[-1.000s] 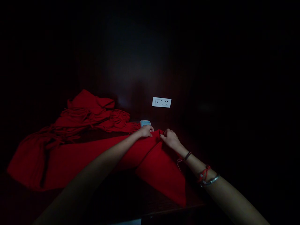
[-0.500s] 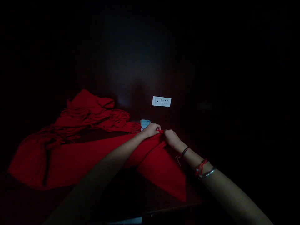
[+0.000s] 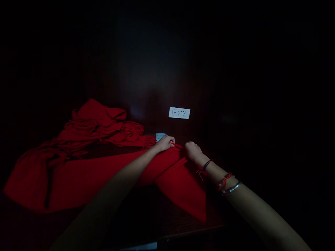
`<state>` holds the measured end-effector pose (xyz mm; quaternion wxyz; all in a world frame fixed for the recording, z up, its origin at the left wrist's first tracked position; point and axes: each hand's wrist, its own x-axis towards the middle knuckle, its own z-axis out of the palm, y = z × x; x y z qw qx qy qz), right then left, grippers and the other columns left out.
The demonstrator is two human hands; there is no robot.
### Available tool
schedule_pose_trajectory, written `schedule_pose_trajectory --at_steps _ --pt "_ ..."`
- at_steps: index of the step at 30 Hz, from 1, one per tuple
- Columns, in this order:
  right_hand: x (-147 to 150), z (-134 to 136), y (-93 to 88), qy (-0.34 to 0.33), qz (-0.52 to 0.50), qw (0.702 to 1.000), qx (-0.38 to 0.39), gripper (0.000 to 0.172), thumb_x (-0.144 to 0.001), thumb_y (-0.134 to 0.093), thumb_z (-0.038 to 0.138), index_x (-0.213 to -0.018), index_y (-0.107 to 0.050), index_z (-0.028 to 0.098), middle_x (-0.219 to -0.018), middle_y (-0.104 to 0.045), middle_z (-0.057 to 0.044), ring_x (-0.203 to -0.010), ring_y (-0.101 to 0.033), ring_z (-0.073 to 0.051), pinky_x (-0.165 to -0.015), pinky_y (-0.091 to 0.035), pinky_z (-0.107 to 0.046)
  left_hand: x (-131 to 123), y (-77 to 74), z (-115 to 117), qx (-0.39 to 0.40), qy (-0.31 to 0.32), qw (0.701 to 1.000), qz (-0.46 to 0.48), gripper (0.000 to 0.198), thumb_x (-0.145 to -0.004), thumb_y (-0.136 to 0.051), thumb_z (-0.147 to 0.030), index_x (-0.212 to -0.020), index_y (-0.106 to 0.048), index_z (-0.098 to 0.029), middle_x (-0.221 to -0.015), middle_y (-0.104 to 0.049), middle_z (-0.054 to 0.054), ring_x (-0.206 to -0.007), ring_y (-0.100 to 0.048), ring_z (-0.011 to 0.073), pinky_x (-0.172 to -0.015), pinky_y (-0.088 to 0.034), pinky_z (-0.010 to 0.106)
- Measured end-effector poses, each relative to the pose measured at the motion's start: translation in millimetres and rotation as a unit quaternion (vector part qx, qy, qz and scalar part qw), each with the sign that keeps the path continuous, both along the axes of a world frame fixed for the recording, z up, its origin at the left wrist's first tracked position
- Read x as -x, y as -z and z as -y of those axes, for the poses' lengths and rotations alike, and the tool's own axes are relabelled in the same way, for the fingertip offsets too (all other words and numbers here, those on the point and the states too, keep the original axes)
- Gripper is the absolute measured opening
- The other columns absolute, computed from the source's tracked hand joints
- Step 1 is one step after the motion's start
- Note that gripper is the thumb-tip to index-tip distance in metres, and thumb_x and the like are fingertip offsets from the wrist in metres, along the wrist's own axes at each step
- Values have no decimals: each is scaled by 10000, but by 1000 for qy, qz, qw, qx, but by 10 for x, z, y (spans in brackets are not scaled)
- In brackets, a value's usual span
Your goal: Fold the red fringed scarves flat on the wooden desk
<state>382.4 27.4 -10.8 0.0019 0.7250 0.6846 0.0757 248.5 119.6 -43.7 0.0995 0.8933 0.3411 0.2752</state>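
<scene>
While the left hand point(image 3: 166, 143) and right hand point(image 3: 193, 151) both pinch its far edge, the red scarf point(image 3: 86, 181) runs crosswise on the bench point(image 3: 180, 223), its longer stretch leftward of the nearer left hand.

Matt cloth scarf point(image 3: 86, 177), shiny metal bangle point(image 3: 232, 189)

Left hand point(image 3: 166, 143) farther from right hand point(image 3: 194, 151), more scarf edge point(image 3: 179, 145) between

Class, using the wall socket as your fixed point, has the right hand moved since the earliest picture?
Yes. Judged against the white wall socket, the right hand has shifted slightly rightward in the view.
</scene>
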Motion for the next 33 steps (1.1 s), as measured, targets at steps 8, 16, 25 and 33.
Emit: schedule_pose_trajectory --at_steps 8,16,25,33 --pt "-128 -86 -90 35 -42 995 84 242 -711 -465 136 -890 -623 94 -809 -627 -163 -746 -600 -201 -588 -434 -222 -30 75 -9 -34 -9 999 -36 190 -775 -402 -158 -844 -579 -166 -854 -565 55 -866 -493 154 -783 -345 237" --pt "41 -114 36 46 -202 967 147 541 -823 -249 454 -938 -565 31 -737 -628 -175 -564 -602 -179 -508 -441 -235 98 241 120 -12 -148 988 -42 274 -789 -380 -217 -1029 -495 -155 -1004 -524 104 -936 -479 202 -796 -347 312" --pt "-293 176 356 -52 -138 989 25 462 -801 -315 450 -1186 -384 204 -1232 -384 -108 -1101 -363 -242 -846 -322 -395 415 280 830 208 -125 969 -39 459 -635 -508 -507 -901 -533 -133 -879 -581 77 -782 -529 193 -625 -383 241" --pt "-331 467 489 -18 -129 990 54 545 -791 -279 496 -1268 -227 238 -1325 -221 -102 -1186 -200 -276 -841 -285 -509 466 -76 1228 423 -29 904 57 99 -705 -480 -250 -761 -505 -172 -646 -531 -27 -605 -510 83 -517 -395 168"
